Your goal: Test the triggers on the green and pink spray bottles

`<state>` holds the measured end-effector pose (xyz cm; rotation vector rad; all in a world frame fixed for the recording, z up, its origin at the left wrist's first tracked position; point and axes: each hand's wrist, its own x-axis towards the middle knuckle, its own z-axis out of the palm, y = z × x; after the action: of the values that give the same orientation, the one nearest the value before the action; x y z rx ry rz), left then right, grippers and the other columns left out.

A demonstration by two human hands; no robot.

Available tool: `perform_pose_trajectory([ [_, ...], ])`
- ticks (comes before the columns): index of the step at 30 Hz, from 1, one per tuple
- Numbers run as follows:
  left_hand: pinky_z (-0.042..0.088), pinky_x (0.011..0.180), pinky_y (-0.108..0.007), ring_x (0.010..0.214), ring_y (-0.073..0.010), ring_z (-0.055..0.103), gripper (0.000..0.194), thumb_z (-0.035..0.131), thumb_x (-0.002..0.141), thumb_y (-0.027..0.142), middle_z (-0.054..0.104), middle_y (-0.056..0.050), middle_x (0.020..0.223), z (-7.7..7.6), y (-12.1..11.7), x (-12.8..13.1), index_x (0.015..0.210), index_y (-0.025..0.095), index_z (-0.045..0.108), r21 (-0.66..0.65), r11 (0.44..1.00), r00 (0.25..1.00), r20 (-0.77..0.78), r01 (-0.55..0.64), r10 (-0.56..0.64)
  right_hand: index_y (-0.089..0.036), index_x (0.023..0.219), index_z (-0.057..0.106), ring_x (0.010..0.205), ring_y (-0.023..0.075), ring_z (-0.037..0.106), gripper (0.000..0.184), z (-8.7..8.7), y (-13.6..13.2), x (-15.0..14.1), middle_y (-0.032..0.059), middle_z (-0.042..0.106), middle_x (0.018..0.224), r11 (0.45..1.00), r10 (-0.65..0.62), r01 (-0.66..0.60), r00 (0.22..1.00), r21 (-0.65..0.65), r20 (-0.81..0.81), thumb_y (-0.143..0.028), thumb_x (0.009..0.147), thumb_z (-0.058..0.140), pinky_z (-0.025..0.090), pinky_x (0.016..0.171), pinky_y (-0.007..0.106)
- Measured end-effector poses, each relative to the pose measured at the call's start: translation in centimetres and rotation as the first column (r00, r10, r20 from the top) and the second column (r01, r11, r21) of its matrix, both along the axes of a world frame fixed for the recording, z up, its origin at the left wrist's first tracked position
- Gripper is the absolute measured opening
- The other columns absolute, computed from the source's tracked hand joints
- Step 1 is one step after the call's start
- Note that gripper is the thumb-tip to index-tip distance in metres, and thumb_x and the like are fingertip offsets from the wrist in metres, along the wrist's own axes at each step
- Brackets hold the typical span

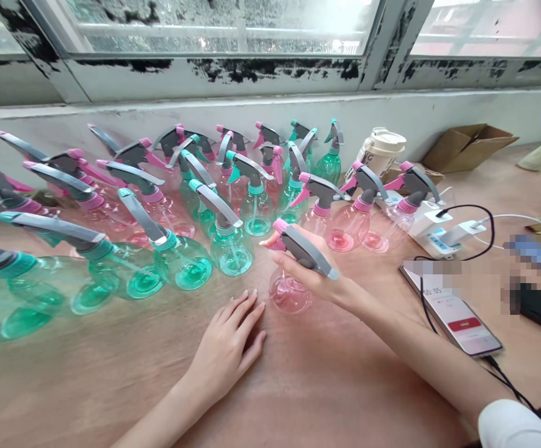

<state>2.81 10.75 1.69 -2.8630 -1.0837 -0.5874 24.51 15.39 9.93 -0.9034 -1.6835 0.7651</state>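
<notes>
A pink spray bottle (pixel 291 292) with a grey and pink trigger head stands upright on the wooden table. My right hand (pixel 314 264) is wrapped round its neck, just under the head. My left hand (pixel 233 336) lies flat on the tabletop to the left of it, fingers stretched out and holding nothing. Close by on the left is a green spray bottle (pixel 232 252). Behind and to the right stands another pink spray bottle (pixel 351 224). Part of the held bottle's neck is hidden by my fingers.
Several more green and pink spray bottles crowd the table's left and back. At the right are a white power strip (pixel 433 233) with chargers and cables, and a phone (pixel 452 311). A lidded cup (pixel 382 149) and a cardboard box (pixel 464 146) stand near the wall.
</notes>
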Motion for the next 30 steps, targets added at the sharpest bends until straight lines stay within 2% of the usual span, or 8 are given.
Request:
perform_pose_trajectory([
  [3, 0.05, 0.099, -0.047, 0.125, -0.0296, 0.055, 0.036, 0.048, 0.095, 0.028, 0.059, -0.015, 0.134, 0.1, 0.0, -0.1, 0.126, 0.013, 0.058, 0.001, 1.0, 1.0, -0.003, 0.007, -0.007, -0.019, 0.081, 0.055, 0.056, 0.0092, 0.046, 0.013, 0.0, -0.1, 0.0, -0.0032, 0.051, 0.069, 1.0, -0.012, 0.012, 1.0, 0.022, 0.004, -0.028, 0.088, 0.062, 0.04, 0.053, 0.024],
  [8, 0.05, 0.099, -0.048, 0.124, -0.0302, 0.055, 0.037, 0.049, 0.095, 0.028, 0.06, -0.016, 0.134, 0.0, -0.1, -0.1, 0.126, 0.012, 0.059, -0.006, 1.0, 1.0, 0.005, 0.0, 0.0, -0.02, 0.075, 0.05, 0.057, 0.0087, 0.043, 0.019, -0.5, -0.2, 0.0, -0.0041, 0.047, 0.067, 0.999, 0.012, -0.012, 1.0, 0.031, 0.0, -0.026, 0.09, 0.059, 0.037, 0.051, 0.023],
  [12, 0.05, 0.098, -0.048, 0.124, -0.0308, 0.055, 0.037, 0.05, 0.094, 0.028, 0.061, -0.016, 0.132, -0.1, -0.2, -0.1, 0.126, 0.012, 0.059, -0.019, 1.0, 1.0, 0.005, -0.004, 0.004, -0.019, 0.088, 0.059, 0.058, 0.0087, 0.047, 0.008, -0.8, -0.3, 0.1, -0.0017, 0.055, 0.076, 1.0, 0.009, -0.009, 1.0, 0.011, -0.002, -0.027, 0.09, 0.059, 0.039, 0.054, 0.023],
  [15, 0.05, 0.099, -0.048, 0.124, -0.0308, 0.055, 0.037, 0.049, 0.094, 0.028, 0.06, -0.016, 0.133, -0.1, -0.2, 0.0, 0.126, 0.012, 0.059, -0.03, 1.0, 1.0, -0.004, -0.009, 0.009, -0.019, 0.103, 0.062, 0.06, 0.0096, 0.05, 0.016, -1.0, -0.5, 0.1, 0.0003, 0.06, 0.082, 1.0, 0.008, -0.008, 1.0, -0.012, 0.006, -0.027, 0.09, 0.059, 0.042, 0.057, 0.024],
  [18, 0.049, 0.1, -0.048, 0.125, -0.0304, 0.054, 0.038, 0.05, 0.094, 0.028, 0.059, -0.015, 0.134, -0.1, -0.2, 0.0, 0.127, 0.012, 0.058, -0.043, 0.999, 1.0, 0.002, -0.011, 0.011, -0.02, 0.109, 0.063, 0.065, 0.0116, 0.055, 0.02, -1.2, -0.6, 0.0, 0.0025, 0.064, 0.09, 1.0, 0.014, -0.014, 1.0, -0.025, -0.012, -0.026, 0.09, 0.058, 0.045, 0.06, 0.026],
  [21, 0.048, 0.102, -0.047, 0.126, -0.0296, 0.053, 0.038, 0.05, 0.094, 0.028, 0.058, -0.015, 0.136, 0.0, -0.3, 0.1, 0.128, 0.013, 0.058, -0.061, 0.998, 1.0, 0.008, -0.016, 0.017, -0.022, 0.112, 0.063, 0.068, 0.014, 0.057, 0.023, -1.1, -0.7, 0.0, 0.0036, 0.066, 0.093, 1.0, 0.016, -0.016, 1.0, -0.012, -0.023, -0.025, 0.091, 0.057, 0.048, 0.065, 0.029],
  [23, 0.047, 0.102, -0.047, 0.127, -0.0294, 0.053, 0.038, 0.05, 0.094, 0.027, 0.058, -0.015, 0.136, 0.0, -0.3, 0.1, 0.128, 0.013, 0.058, -0.07, 0.997, 1.0, 0.009, -0.019, 0.02, -0.023, 0.113, 0.064, 0.068, 0.0153, 0.057, 0.023, -1.1, -0.7, 0.0, 0.0029, 0.066, 0.088, 1.0, 0.007, -0.007, 1.0, -0.009, -0.003, -0.028, 0.092, 0.056, 0.049, 0.067, 0.03],
  [30, 0.047, 0.103, -0.048, 0.128, -0.0296, 0.052, 0.039, 0.05, 0.094, 0.027, 0.057, -0.015, 0.137, -0.2, -0.4, 0.1, 0.129, 0.012, 0.057, -0.074, 0.997, 1.0, 0.004, -0.024, 0.024, -0.022, 0.108, 0.062, 0.056, 0.0098, 0.046, 0.019, -0.9, -0.7, 0.1, 0.0, 0.061, 0.082, 0.999, 0.022, -0.022, 1.0, -0.037, 0.013, -0.03, 0.091, 0.059, 0.041, 0.054, 0.025],
])
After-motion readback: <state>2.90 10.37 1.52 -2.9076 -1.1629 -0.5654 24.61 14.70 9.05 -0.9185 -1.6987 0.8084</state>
